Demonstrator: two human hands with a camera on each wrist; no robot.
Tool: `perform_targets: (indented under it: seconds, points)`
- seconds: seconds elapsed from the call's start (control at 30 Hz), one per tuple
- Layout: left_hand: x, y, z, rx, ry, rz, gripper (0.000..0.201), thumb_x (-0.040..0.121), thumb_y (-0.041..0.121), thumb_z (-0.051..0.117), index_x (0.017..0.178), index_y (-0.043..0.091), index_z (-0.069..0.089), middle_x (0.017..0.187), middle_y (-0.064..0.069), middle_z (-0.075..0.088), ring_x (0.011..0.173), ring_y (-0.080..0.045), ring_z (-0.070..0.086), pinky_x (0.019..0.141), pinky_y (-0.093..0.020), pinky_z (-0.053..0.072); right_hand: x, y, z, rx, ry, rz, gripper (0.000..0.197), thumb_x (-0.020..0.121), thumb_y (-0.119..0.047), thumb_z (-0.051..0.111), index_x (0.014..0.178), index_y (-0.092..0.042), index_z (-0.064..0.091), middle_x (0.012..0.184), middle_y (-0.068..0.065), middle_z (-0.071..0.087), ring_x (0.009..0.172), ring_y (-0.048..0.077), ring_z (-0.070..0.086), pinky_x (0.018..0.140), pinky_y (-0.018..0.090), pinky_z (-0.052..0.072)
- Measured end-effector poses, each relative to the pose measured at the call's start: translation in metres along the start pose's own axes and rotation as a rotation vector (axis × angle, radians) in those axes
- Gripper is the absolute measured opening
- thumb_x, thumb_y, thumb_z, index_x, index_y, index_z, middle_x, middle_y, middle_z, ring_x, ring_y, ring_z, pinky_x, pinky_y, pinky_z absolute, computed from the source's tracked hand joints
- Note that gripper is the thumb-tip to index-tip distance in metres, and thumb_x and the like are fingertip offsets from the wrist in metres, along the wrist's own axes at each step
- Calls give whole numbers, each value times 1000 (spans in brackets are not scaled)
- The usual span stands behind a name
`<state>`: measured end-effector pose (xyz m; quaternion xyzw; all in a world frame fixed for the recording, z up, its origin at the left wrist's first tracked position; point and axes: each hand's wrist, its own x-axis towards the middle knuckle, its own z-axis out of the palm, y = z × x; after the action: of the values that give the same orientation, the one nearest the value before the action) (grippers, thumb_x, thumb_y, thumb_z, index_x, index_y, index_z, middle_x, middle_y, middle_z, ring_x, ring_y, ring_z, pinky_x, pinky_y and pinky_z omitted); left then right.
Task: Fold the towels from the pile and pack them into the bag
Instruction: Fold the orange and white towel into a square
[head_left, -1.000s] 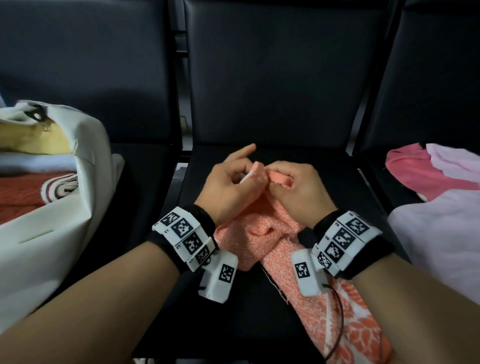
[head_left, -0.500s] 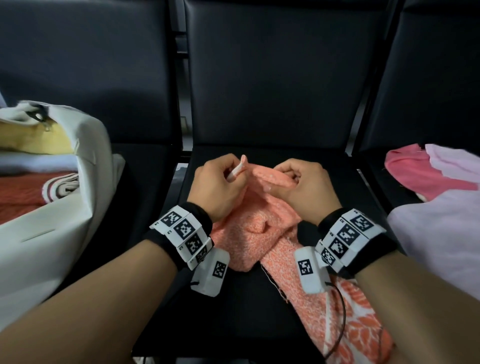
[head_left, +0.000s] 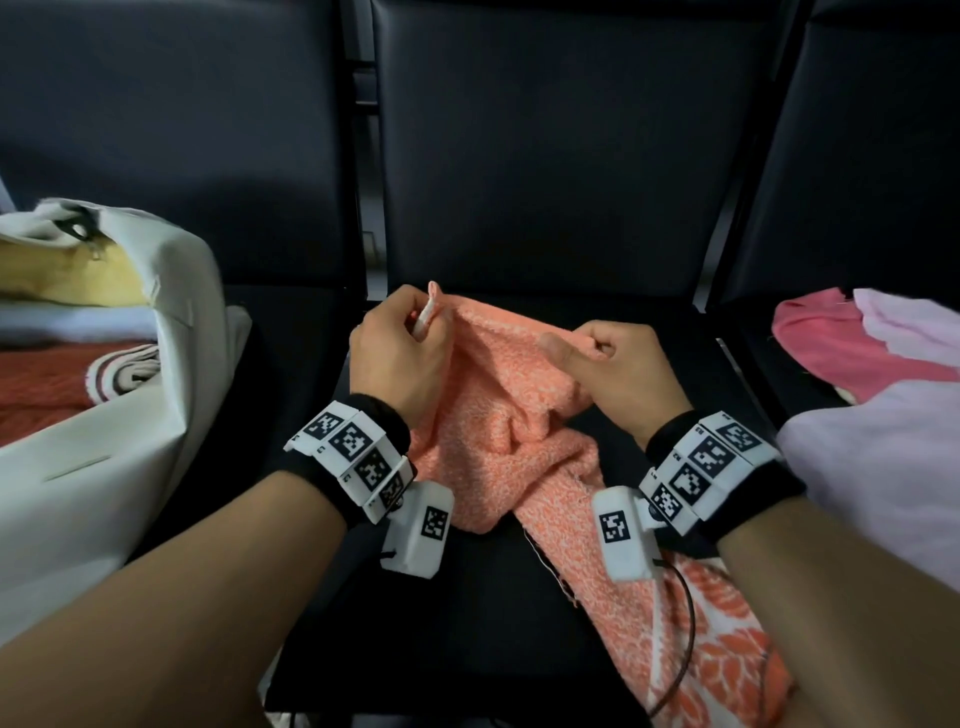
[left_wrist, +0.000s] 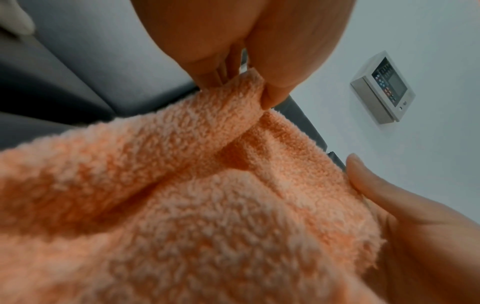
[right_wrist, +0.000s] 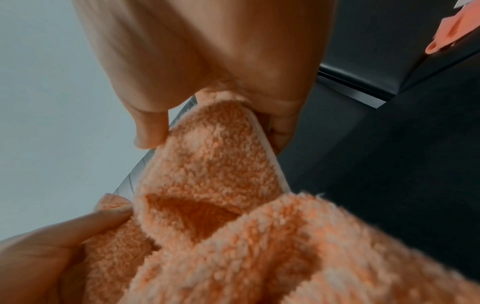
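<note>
- The orange towel (head_left: 498, 415) sits at the centre of the head view, a fluffy terry cloth flecked orange and white, bunched into soft folds on the middle seat (head_left: 467, 597); its lower end trails to the lower right of the frame, where a bolder orange leaf pattern shows.
- The left hand (head_left: 397, 358), just left of centre, grips a pale hemmed corner of the towel in curled fingers, with the hem poking up above the knuckles.
- The right hand (head_left: 618, 364), just right of centre, pinches the towel's upper edge between thumb and curled fingers; the edge runs between the two hands.
- In the left wrist view the thick looped pile (left_wrist: 182, 205) fills the lower frame, with fingertips (left_wrist: 272, 96) clamped on a rolled edge.
- In the right wrist view a white-bound hem (right_wrist: 270, 156) curves along the pinched corner.
- Both wrists wear black bands carrying white blocks with black square markers (head_left: 358, 457).
- The bag (head_left: 130, 415), off-white stiff fabric, stands open at the left edge, with folded towels stacked inside: yellow (head_left: 62, 275), white, rust red.
- The pile (head_left: 872, 395) of pink and pale lilac towels lies at the right edge on the next seat.
- The seats are dark, smooth padded upholstery with tall backrests (head_left: 545, 145) across the upper frame.
- A wall-mounted control panel (left_wrist: 384, 90) on a pale wall shows at the right of the left wrist view.
</note>
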<state>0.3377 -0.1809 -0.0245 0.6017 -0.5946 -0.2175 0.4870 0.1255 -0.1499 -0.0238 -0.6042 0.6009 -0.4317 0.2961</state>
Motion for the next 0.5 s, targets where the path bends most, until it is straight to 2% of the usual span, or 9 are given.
perform_targets:
  seconds: [0.03,0.1,0.17,0.2,0.27,0.33,0.43,0.5]
  points:
    - [0,0,-1,-10,2,-14,26,96,33,60,74,19,60,61,7,57,56,1,51,48,-13,37,1,0,0,16,-4,9,64,77,-71,66,76,-8,69,71,12,69,68,35,65,70,47,55]
    - [1,0,-2,-28,3,-37,27,97,35,58,76,19,61,63,8,57,56,0,52,48,-13,37,3,0,0,21,-12,29,41,93,-48,64,76,-12,72,69,3,69,67,23,65,74,44,55]
    - [1,0,-3,-45,4,-47,28,97,37,57,77,18,61,65,8,58,57,-3,52,53,-18,41,5,2,-1,17,-30,62,21,98,-24,64,82,-18,76,76,4,73,74,20,69,79,45,57]
    - [1,0,-3,-53,4,-52,28,98,38,56,78,19,61,65,8,58,58,-3,52,54,-20,42,5,4,-1,9,-41,67,18,97,-19,64,83,-20,76,79,6,74,76,22,69,80,47,58]
    - [1,0,-3,-67,4,-58,28,98,38,56,77,20,60,65,9,58,57,-2,51,52,-17,41,6,8,-1,-12,-28,51,17,95,-18,66,83,-22,76,82,5,74,82,25,71,82,49,57]
    - [0,-1,-2,-68,3,-52,29,97,38,56,74,21,59,64,10,57,55,1,51,48,-12,37,7,9,-1,-25,29,21,16,96,-20,66,83,-22,74,83,1,74,83,23,71,81,46,59]
    - [-2,-1,0,-53,-5,-57,31,97,40,57,72,22,58,66,10,57,57,0,51,51,-15,38,9,8,-1,10,148,12,17,97,-18,63,81,-20,68,77,-3,71,71,12,68,69,32,54]
    - [-3,-1,3,-30,18,-26,34,97,41,58,68,24,56,83,12,59,69,0,53,61,-17,39,10,7,-3,4,224,12,20,99,-21,61,79,-19,64,67,-7,62,57,6,55,59,29,47]
